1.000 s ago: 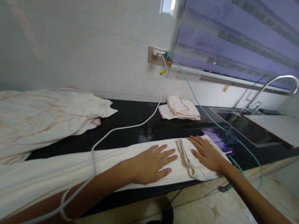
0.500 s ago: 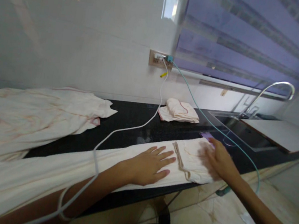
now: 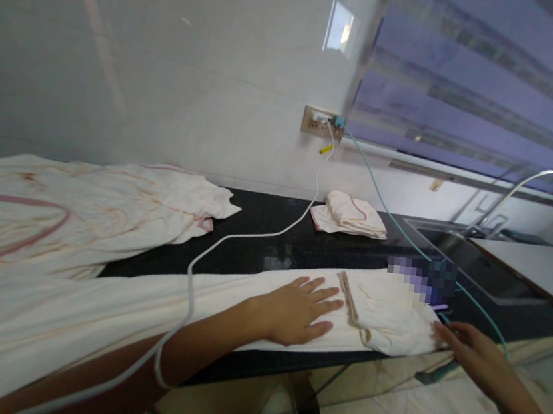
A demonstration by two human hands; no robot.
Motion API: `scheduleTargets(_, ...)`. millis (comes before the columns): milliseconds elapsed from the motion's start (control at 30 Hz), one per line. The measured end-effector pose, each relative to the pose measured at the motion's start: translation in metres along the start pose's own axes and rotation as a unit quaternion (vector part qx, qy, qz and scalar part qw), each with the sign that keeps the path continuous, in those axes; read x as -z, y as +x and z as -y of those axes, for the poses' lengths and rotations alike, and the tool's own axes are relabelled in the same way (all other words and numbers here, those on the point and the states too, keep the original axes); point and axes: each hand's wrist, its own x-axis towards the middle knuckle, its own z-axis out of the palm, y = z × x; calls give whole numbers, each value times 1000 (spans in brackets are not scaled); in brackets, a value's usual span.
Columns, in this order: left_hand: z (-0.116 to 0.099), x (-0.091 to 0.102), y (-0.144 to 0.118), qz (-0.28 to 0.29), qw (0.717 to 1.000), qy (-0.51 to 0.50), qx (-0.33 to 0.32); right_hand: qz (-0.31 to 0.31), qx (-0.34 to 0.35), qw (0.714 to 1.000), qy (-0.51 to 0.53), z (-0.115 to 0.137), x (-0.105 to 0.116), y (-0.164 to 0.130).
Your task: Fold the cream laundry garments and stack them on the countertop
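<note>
A long strip of white cloth (image 3: 241, 290) lies along the front of the counter, its right end folded over into a layered section (image 3: 388, 318) with a brownish edge. My left hand (image 3: 294, 310) rests flat on the strip just left of that fold, palm down and fingers spread. At the far right end, my right hand (image 3: 477, 356) has its fingertips closed at the edge of the folded cloth; its lower fingers are partly hidden. A phone-like purple object, blurred out in part, lies just behind the folded end.
A rumpled white cloth with pink trim (image 3: 120, 204) spreads over the left of the black counter (image 3: 265, 216). A folded cloth stack (image 3: 351, 214) sits near the wall. A white cable (image 3: 243, 235) crosses my left arm; a teal cable (image 3: 382, 202) runs past the sink (image 3: 452, 255).
My right hand has moved from the top of the folded section toward me, to its right end edge. My left hand stays flat on the cloth. The view has shifted left.
</note>
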Motion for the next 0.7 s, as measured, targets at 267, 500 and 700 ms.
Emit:
scheduleTargets(267, -1, 2, -1, 1, 1000, -10, -1, 131, -53, 972, 189, 9, 7, 13)
scheduleTargets(500, -6, -2, 4, -73, 997, -16, 10, -29, -111, 924, 365, 36, 1, 6)
scheduleTargets(700, -13, 3, 17, -234, 933, -270, 35, -101, -79, 858, 497, 111, 2, -22)
